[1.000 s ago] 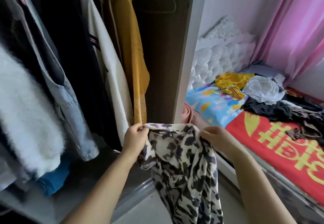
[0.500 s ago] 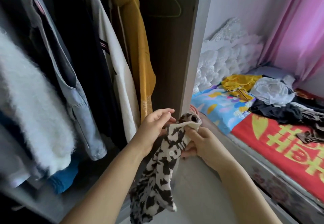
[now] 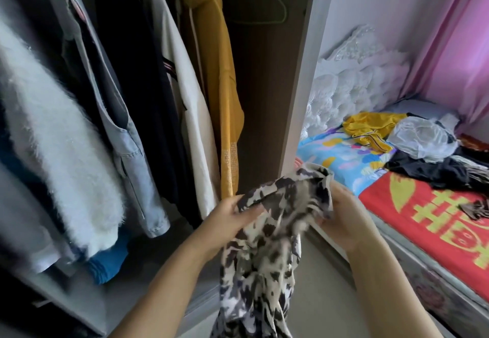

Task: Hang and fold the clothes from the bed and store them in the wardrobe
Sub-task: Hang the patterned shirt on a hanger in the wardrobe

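Observation:
A black-and-cream animal-print garment [image 3: 267,234] hangs bunched in front of me, between the wardrobe and the bed. My left hand [image 3: 227,221] grips its upper left part, thumb on the fabric. My right hand [image 3: 341,218] holds the upper right edge, partly hidden behind the cloth. The open wardrobe [image 3: 296,94] is on the left with hung clothes: a mustard hoodie [image 3: 217,80], a cream coat [image 3: 190,115], a denim piece [image 3: 132,152], a white fluffy sweater [image 3: 58,152]. On the bed [image 3: 436,234] lie a yellow garment [image 3: 370,128], a white sheer garment [image 3: 420,139] and dark clothes [image 3: 434,170].
An empty green wire hanger [image 3: 267,12] hangs at the wardrobe's right end. A white tufted headboard [image 3: 352,86] and a pink curtain [image 3: 460,46] stand behind the bed. A blue patterned pillow [image 3: 341,157] lies at its head. Pale floor [image 3: 322,298] shows below my hands.
My hands first brought the spread top edge of the print garment together, then moved apart again and shifted right; the cloth is now bunched between them.

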Action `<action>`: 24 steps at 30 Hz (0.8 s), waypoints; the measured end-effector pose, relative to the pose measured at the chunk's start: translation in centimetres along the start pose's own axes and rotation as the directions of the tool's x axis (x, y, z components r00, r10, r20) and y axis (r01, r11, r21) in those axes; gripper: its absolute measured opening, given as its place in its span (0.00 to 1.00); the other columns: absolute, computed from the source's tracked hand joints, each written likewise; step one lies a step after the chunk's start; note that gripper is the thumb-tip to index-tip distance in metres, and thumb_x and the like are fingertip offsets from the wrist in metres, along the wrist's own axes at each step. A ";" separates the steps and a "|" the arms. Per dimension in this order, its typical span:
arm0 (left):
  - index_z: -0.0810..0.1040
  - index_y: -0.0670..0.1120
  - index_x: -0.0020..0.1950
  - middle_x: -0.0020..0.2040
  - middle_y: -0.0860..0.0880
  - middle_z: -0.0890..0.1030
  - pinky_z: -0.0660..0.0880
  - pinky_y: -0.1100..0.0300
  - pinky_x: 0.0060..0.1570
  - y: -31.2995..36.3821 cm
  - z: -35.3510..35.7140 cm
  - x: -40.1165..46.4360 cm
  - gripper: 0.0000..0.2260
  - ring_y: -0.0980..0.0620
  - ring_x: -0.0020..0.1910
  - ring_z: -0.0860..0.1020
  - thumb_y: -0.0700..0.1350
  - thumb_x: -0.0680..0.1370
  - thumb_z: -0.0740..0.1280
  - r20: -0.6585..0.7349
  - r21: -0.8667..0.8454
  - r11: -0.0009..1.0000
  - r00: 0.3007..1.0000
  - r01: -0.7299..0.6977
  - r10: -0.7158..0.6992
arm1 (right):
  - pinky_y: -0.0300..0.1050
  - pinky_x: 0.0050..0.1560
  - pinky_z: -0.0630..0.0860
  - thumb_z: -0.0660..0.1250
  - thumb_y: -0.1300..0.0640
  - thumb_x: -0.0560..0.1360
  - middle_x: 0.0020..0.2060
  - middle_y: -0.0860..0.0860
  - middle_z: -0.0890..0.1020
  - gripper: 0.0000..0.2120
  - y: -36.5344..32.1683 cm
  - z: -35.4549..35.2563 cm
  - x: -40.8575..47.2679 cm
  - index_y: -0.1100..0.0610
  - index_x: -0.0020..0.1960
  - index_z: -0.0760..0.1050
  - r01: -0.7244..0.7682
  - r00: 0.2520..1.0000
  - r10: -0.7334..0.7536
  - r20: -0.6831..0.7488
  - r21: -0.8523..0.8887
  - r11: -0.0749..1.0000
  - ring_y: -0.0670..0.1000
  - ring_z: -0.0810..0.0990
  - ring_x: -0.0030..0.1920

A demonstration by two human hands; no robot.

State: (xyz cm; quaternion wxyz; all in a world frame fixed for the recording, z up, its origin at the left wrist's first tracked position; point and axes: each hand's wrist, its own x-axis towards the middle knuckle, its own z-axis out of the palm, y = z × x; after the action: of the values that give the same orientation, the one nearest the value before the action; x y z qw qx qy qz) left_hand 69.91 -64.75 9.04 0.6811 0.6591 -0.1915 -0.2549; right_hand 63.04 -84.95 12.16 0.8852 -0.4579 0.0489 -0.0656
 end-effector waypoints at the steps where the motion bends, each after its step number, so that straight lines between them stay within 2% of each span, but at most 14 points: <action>1: 0.80 0.47 0.55 0.49 0.50 0.86 0.78 0.65 0.43 0.3 -0.3 0.1 0.16 0.52 0.48 0.84 0.52 0.71 0.72 -0.036 -0.067 0.998 0.999 0.001 -0.004 | 0.39 0.30 0.79 0.61 0.64 0.74 0.38 0.57 0.85 0.13 -0.3 -0.3 0.0 0.58 0.43 0.85 -0.010 0.998 0.005 -0.067 -0.076 0.997 0.51 0.84 0.34; 3: 0.81 0.46 0.52 0.45 0.49 0.86 0.78 0.66 0.40 1.0 -0.7 0.4 0.10 0.53 0.45 0.84 0.48 0.73 0.70 -0.086 -0.136 0.991 0.996 -0.014 0.003 | 0.42 0.34 0.79 0.58 0.70 0.74 0.40 0.58 0.84 0.15 -0.6 -1.2 0.3 0.60 0.48 0.83 -0.088 0.972 0.007 -0.234 -0.339 0.936 0.53 0.84 0.37; 5: 0.82 0.46 0.50 0.44 0.48 0.86 0.78 0.66 0.40 1.9 -0.8 0.8 0.06 0.53 0.44 0.84 0.44 0.79 0.66 -0.065 -0.107 0.994 0.998 -0.016 0.009 | 0.46 0.45 0.81 0.62 0.66 0.77 0.47 0.54 0.85 0.12 -0.8 -1.8 0.4 0.55 0.52 0.83 -0.104 0.940 -0.099 -0.328 -0.548 0.830 0.53 0.84 0.46; 6: 0.82 0.46 0.50 0.45 0.47 0.86 0.79 0.65 0.42 2.3 -0.6 1.0 0.07 0.52 0.46 0.84 0.44 0.80 0.65 -0.032 -0.060 0.998 0.999 -0.014 0.012 | 0.47 0.52 0.80 0.65 0.62 0.77 0.51 0.51 0.85 0.12 -0.8 -1.7 0.3 0.49 0.53 0.82 -0.047 0.955 -0.144 -0.261 -0.608 0.793 0.51 0.83 0.52; 7: 0.83 0.47 0.50 0.47 0.46 0.86 0.79 0.63 0.46 2.7 -0.3 1.2 0.07 0.50 0.48 0.84 0.44 0.80 0.64 0.008 0.000 1.000 1.000 -0.017 0.017 | 0.43 0.57 0.78 0.67 0.58 0.78 0.56 0.46 0.82 0.13 -0.9 -1.0 0.1 0.43 0.57 0.80 0.030 0.986 -0.133 -0.104 -0.667 0.745 0.46 0.81 0.56; 9: 0.84 0.49 0.48 0.47 0.46 0.85 0.78 0.61 0.48 3.5 0.3 1.5 0.08 0.50 0.48 0.83 0.45 0.80 0.65 0.067 0.091 0.995 0.997 -0.040 0.034 | 0.29 0.56 0.73 0.69 0.52 0.77 0.60 0.33 0.76 0.22 -0.2 0.8 0.3 0.36 0.66 0.68 0.126 0.981 0.067 0.185 -0.852 0.508 0.34 0.76 0.58; 10: 0.84 0.51 0.46 0.46 0.48 0.86 0.78 0.63 0.47 3.9 0.4 1.6 0.08 0.52 0.47 0.83 0.45 0.80 0.65 0.078 0.117 0.992 0.996 -0.056 0.047 | 0.26 0.53 0.71 0.69 0.52 0.76 0.56 0.32 0.76 0.23 0.6 1.4 0.7 0.36 0.67 0.67 0.178 0.962 0.130 0.238 -0.916 0.359 0.33 0.76 0.56; 11: 0.85 0.52 0.45 0.45 0.50 0.86 0.78 0.65 0.45 4.4 0.4 1.7 0.08 0.55 0.46 0.83 0.45 0.80 0.66 0.088 0.130 0.989 0.994 -0.069 0.058 | 0.26 0.48 0.71 0.68 0.55 0.76 0.50 0.34 0.78 0.19 1.5 1.9 1.1 0.39 0.63 0.69 0.222 0.961 0.119 0.251 -0.952 0.210 0.36 0.77 0.51; 13: 0.84 0.52 0.47 0.45 0.51 0.86 0.79 0.65 0.46 5.3 -0.1 1.9 0.06 0.56 0.47 0.83 0.45 0.79 0.68 0.119 0.220 0.970 0.990 -0.101 0.076 | 0.32 0.42 0.69 0.62 0.61 0.76 0.41 0.41 0.78 0.10 1.8 2.5 1.9 0.48 0.52 0.75 0.206 0.978 -0.047 0.203 -0.976 0.065 0.43 0.76 0.42; 15: 0.82 0.52 0.48 0.44 0.53 0.84 0.79 0.60 0.48 5.6 -1.2 2.4 0.03 0.58 0.45 0.82 0.47 0.77 0.69 0.069 0.527 0.836 0.988 -0.153 0.138 | 0.26 0.40 0.68 0.60 0.64 0.77 0.42 0.44 0.79 0.13 0.6 2.4 2.6 0.52 0.54 0.79 0.164 0.972 -0.180 0.153 -0.985 0.049 0.43 0.75 0.41; 17: 0.80 0.53 0.49 0.43 0.55 0.82 0.77 0.60 0.46 5.4 -2.0 2.8 0.03 0.58 0.44 0.80 0.50 0.78 0.67 -0.056 0.795 0.599 0.972 -0.094 0.227 | 0.26 0.44 0.69 0.59 0.66 0.76 0.47 0.48 0.82 0.19 -1.5 2.9 3.4 0.52 0.61 0.79 0.161 0.949 -0.281 0.145 -0.986 0.036 0.46 0.77 0.46; 19: 0.79 0.51 0.55 0.47 0.55 0.79 0.76 0.58 0.44 5.1 -2.8 3.0 0.08 0.55 0.45 0.78 0.50 0.79 0.65 -0.176 0.877 0.480 0.931 0.000 0.320 | 0.36 0.44 0.74 0.58 0.68 0.75 0.46 0.50 0.83 0.22 -3.0 4.2 4.4 0.52 0.64 0.77 0.186 0.927 -0.333 0.171 -0.982 0.012 0.49 0.80 0.45; 21: 0.76 0.49 0.59 0.51 0.52 0.74 0.74 0.56 0.42 5.2 -4.1 2.9 0.10 0.52 0.45 0.75 0.49 0.80 0.61 -0.270 0.902 0.423 0.877 0.086 0.396 | 0.43 0.42 0.76 0.56 0.68 0.74 0.43 0.50 0.81 0.24 -3.9 5.4 5.3 0.53 0.66 0.75 0.208 0.920 -0.335 0.202 -0.978 -0.018 0.52 0.81 0.43; 24: 0.72 0.46 0.60 0.53 0.48 0.72 0.67 0.57 0.34 6.5 -6.5 2.4 0.09 0.51 0.41 0.71 0.44 0.80 0.60 -0.333 0.924 0.349 0.780 0.157 0.529 | 0.51 0.52 0.77 0.56 0.66 0.76 0.54 0.56 0.82 0.23 -4.8 5.9 6.5 0.52 0.68 0.73 0.153 0.939 -0.277 0.202 -0.970 -0.186 0.59 0.79 0.54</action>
State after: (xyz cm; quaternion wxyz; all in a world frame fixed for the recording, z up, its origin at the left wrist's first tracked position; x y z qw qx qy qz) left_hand 76.33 -60.99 14.93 0.2415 0.9365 -0.1585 0.1989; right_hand 70.02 -83.98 19.35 0.2062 -0.9622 0.0395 -0.1737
